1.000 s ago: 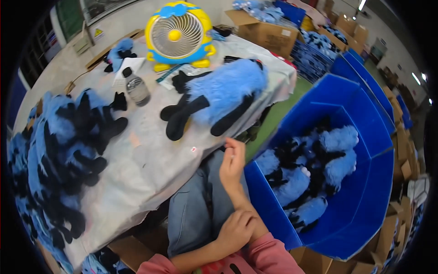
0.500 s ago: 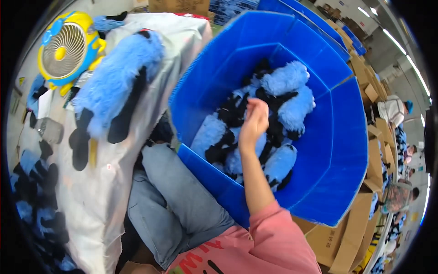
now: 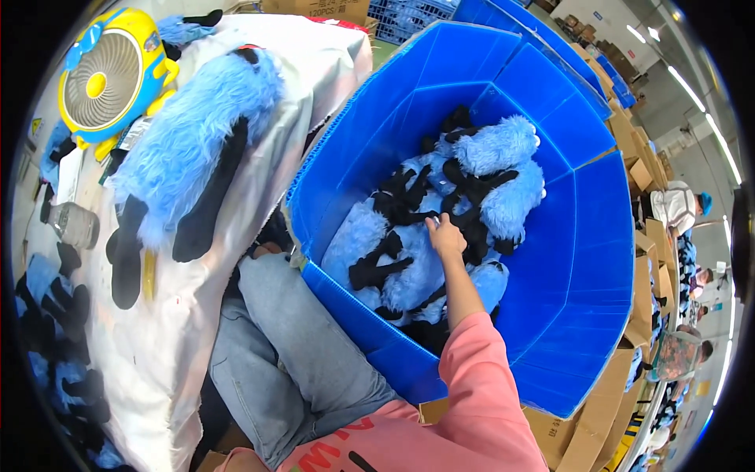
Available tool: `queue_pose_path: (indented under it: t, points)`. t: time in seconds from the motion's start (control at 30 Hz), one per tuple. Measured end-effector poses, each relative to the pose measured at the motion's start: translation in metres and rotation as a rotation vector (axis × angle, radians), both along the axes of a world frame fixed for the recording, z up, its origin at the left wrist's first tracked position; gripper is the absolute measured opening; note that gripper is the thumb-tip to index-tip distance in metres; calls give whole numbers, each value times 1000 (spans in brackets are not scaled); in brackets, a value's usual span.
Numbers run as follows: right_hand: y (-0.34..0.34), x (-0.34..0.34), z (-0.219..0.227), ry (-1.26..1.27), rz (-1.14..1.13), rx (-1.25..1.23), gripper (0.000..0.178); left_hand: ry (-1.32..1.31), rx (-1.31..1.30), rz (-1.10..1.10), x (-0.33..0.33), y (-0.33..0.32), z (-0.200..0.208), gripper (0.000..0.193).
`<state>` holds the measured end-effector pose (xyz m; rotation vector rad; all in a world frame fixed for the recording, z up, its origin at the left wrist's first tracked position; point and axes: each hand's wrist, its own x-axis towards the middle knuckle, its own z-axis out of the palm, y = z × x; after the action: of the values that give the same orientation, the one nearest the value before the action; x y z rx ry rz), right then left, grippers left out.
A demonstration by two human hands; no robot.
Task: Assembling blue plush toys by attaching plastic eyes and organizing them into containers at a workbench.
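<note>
My right hand reaches down into a large blue plastic bin. Its fingers are pinched together at the end of a black limb of a fluffy blue plush toy. Around it lie several more plush toys of the same kind, among them one at the far side of the heap. On the white-covered table to the left rests a larger-looking blue plush toy with long black limbs hanging toward me. My left hand does not show.
A yellow and blue fan stands at the table's far left, with a clear plastic container nearer. More blue and black plush pieces are heaped at left. Cardboard boxes line the bin's right side; people are farther off.
My right hand has come lower and nearer within the bin, from above the heap down to a black limb. A plush toy near it now lies more exposed. The view has shifted slightly.
</note>
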<state>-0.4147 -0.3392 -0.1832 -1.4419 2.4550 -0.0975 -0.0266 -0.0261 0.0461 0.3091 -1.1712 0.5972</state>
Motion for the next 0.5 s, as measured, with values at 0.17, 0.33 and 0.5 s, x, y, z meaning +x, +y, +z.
queue_pose_path:
  t: [0.17,0.33,0.5]
  points:
    - [14,-12,6,76,49,74,36,18,-35,30,7,1,-21,32]
    - [53,-27,6,156,-17,9,36,56,-109,44,4,9,-19,33]
    - [76,13,102,83,127,-156,38,62,-164,101,6,22,-11,35]
